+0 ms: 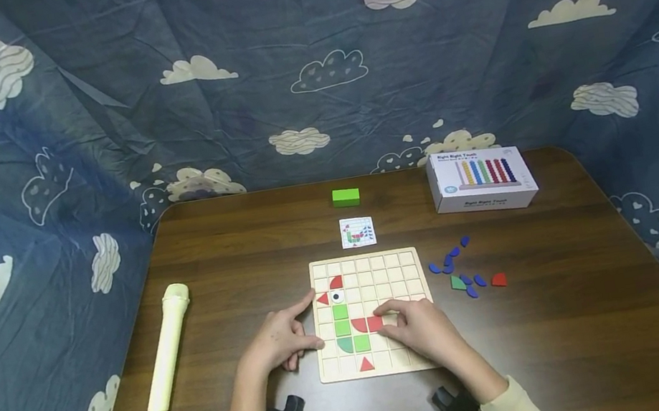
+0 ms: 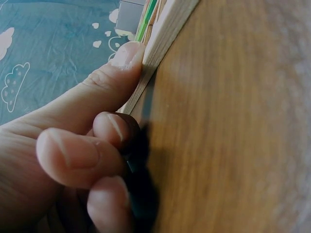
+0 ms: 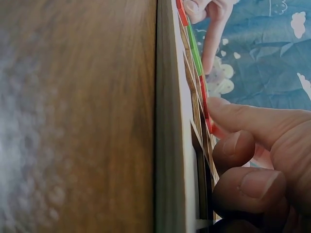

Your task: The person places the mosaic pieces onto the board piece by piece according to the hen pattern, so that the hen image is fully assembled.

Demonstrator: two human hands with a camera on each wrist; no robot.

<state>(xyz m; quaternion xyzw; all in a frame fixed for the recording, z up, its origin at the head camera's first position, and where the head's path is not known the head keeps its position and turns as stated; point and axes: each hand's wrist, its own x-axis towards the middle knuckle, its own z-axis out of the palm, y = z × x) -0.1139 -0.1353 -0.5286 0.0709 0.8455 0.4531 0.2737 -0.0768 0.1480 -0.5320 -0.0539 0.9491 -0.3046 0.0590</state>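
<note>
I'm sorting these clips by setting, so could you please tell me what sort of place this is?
Probably a makeshift tabletop recording corner: a brown wooden table closed in by a blue cloud-print cloth backdrop, with a wooden grid puzzle board and a boxed abacus toy on it.

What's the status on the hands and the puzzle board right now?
Left hand braces the board at its left edge, forefinger out. Right hand presses a red tile into a cell. Spare tiles lie right of the board, nothing in the way.

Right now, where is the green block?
In the head view the green block lies at the table's far edge, near the middle, just behind the small pattern card and left of the abacus box.
</note>
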